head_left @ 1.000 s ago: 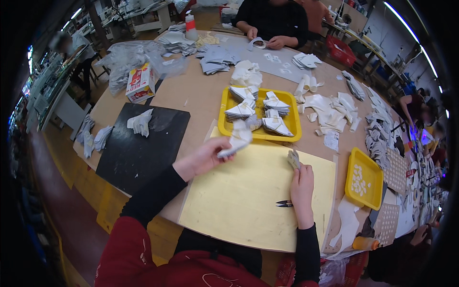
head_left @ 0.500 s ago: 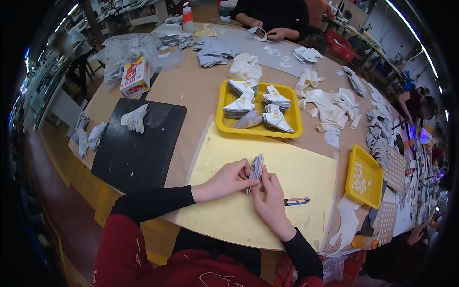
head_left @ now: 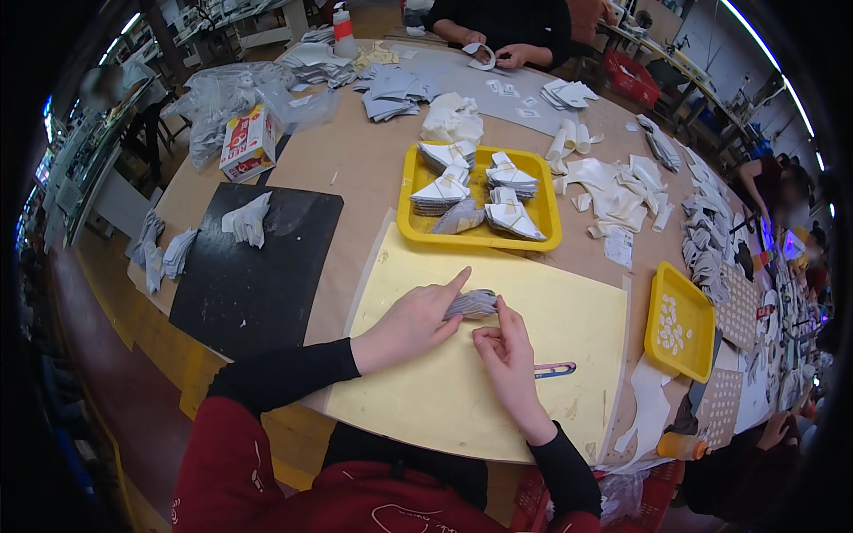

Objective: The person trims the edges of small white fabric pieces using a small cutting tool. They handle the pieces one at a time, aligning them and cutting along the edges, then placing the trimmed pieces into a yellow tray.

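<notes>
My left hand [head_left: 415, 322] grips a small stack of grey-and-white cut pieces [head_left: 474, 305] above the yellow sheet. Its index finger points up and away past the stack, with the thumb below. The stack now lies on its side, its layered edges showing. My right hand [head_left: 510, 366] touches the stack's right end with the index fingertip. Its thumb is apart from the stack and the other fingers are bent, partly hidden. A small cutter with a slotted handle [head_left: 555, 369] lies beside my right hand. Beyond the hands, a yellow tray [head_left: 407, 204] holds several banded stacks of similar pieces.
A black board [head_left: 267, 298] with a few pieces lies left, near a red-and-white box [head_left: 249, 142]. Right is a smaller yellow tray [head_left: 653, 342] of small white pieces. White scraps [head_left: 613, 191] lie at the back right. A co-worker's hands [head_left: 498, 55] work across the table.
The stack has turned from upright to lying sideways between my hands. My left index finger has stretched out, and my right thumb has come away from the stack.
</notes>
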`<state>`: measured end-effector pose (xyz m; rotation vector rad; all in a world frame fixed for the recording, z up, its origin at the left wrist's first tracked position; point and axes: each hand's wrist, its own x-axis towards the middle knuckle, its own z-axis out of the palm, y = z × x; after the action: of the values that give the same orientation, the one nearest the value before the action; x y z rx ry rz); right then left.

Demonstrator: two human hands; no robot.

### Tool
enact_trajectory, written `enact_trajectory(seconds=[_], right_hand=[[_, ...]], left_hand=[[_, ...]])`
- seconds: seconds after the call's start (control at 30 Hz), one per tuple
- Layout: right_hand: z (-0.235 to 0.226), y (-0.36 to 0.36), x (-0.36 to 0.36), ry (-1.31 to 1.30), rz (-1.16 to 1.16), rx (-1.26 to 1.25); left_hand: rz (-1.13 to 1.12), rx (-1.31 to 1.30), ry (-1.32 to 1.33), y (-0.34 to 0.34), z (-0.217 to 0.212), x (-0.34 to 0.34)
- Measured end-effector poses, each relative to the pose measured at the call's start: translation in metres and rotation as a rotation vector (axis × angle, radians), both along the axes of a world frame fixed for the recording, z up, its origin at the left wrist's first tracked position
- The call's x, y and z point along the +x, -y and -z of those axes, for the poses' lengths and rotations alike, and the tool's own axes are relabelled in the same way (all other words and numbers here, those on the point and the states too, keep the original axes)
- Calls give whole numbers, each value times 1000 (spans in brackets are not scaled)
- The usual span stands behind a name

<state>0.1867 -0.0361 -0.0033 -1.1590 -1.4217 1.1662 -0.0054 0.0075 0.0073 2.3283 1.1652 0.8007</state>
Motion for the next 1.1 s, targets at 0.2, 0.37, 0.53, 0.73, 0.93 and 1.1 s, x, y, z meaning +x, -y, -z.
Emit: enact_trajectory(seconds=[0.2,0.37,0.53,0.73,0.93,1.1], right_hand=[[-5,-1,5,142,-5,133],[-26,-4,11,165,100,235],[-34,-3,8,247,-11,325],[-27,-9,25,380,-219,338],[-22,-3,29,440,-280,384],[-33,-2,22,-9,-271,284]], left_hand=[[-8,92,31,3,14,6],[85,43,116,2,4,-1],[189,188,79,6,-12,-7],[380,144,11,-9,-11,-16],[403,112,-2,-7,-29,-6],[219,66,84,-7,-25,-7]])
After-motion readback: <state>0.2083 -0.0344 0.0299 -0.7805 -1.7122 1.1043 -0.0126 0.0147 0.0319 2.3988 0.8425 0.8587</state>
